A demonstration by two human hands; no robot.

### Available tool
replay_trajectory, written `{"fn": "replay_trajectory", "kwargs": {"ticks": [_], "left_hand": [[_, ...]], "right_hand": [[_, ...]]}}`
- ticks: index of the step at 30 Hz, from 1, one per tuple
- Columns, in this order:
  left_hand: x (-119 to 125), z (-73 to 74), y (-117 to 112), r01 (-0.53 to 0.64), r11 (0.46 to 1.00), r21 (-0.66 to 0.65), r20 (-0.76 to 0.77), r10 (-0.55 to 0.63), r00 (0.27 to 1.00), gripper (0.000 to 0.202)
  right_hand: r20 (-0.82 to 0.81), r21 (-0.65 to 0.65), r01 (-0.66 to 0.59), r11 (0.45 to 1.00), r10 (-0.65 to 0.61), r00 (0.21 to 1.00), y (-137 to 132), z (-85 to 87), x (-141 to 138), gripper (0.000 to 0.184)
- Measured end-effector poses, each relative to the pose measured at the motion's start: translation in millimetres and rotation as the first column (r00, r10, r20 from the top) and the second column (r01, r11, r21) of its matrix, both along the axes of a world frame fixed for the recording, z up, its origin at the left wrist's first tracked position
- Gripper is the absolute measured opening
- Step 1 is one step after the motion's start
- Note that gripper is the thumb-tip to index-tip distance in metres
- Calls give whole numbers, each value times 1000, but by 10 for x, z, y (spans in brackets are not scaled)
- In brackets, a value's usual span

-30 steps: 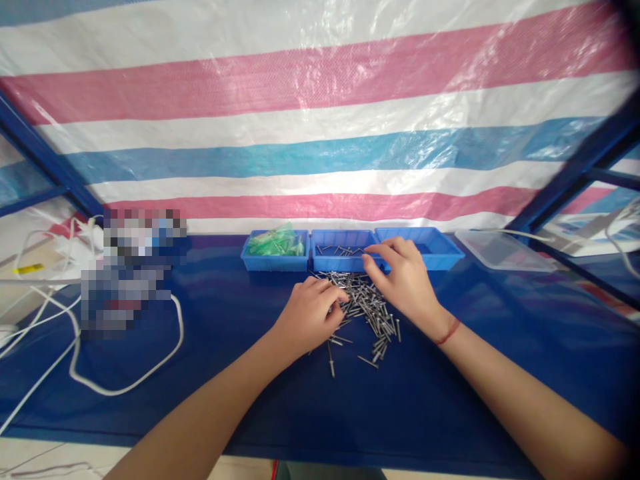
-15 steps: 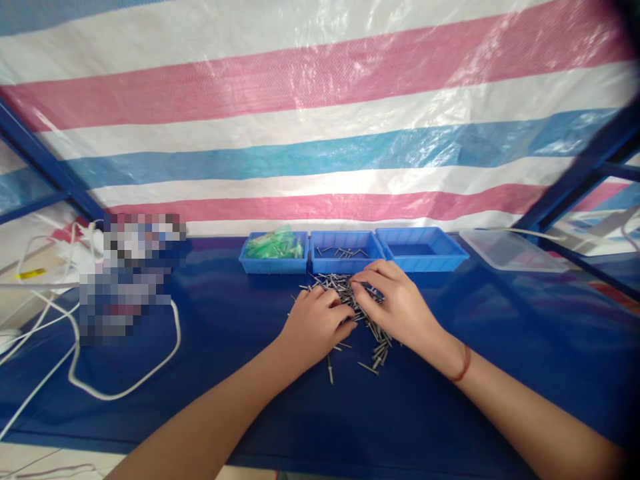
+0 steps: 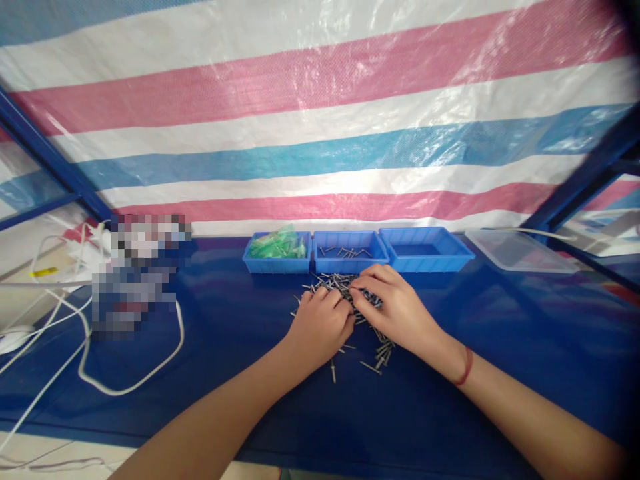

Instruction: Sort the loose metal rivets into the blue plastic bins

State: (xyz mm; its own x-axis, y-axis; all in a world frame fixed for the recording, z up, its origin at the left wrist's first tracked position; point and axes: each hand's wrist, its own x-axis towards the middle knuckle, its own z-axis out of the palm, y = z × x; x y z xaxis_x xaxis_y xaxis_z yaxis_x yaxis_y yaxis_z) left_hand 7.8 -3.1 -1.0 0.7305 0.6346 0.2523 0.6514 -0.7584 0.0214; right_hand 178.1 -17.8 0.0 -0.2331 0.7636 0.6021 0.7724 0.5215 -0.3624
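A heap of small metal nails lies on the blue table, just in front of three blue trays. My left hand rests on the heap's left side with its fingers curled into the nails. My right hand lies on the right side, fingertips pinched together on the nails near the left hand. The left tray holds green plastic pieces. The middle tray holds a few nails. Nothing shows inside the right tray.
A clear plastic lid lies right of the trays. White cables loop over the table's left side beside a blurred-out object. A striped tarp hangs behind, with blue frame bars at both sides.
My right hand drew back from the middle tray to the nail heap and closed in beside the left hand. The left hand stayed on the heap.
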Motion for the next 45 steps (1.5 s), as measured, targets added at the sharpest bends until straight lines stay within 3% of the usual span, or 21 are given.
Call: {"fn": "replay_trajectory", "kwargs": {"ticks": [16,25,34,38,41,45], "left_hand": [[1,-44,2,61,992,113,-7,-60,998,25],[-18,-57,17,76,995,70,12,-77,997,23],[1,-34,-10,14,996,86,14,-15,1000,24],[-35,33,18,-96,994,41,109,91,990,26],[-67,72,60,-163,984,-78,264,178,948,24],[-71,72,100,-124,961,-247,451,227,863,18]], "right_hand": [[5,-30,-11,1000,11,1000,12,-18,-3,15],[2,-33,0,999,0,1000,15,-12,12,17],[-22,-27,21,999,-21,1000,10,4,11,16],[-139,-69,14,998,-24,990,3,33,4,19],[-248,-160,-5,987,-35,968,2,17,-16,19],[-403,-310,-64,948,-70,912,19,-51,-43,24]]}}
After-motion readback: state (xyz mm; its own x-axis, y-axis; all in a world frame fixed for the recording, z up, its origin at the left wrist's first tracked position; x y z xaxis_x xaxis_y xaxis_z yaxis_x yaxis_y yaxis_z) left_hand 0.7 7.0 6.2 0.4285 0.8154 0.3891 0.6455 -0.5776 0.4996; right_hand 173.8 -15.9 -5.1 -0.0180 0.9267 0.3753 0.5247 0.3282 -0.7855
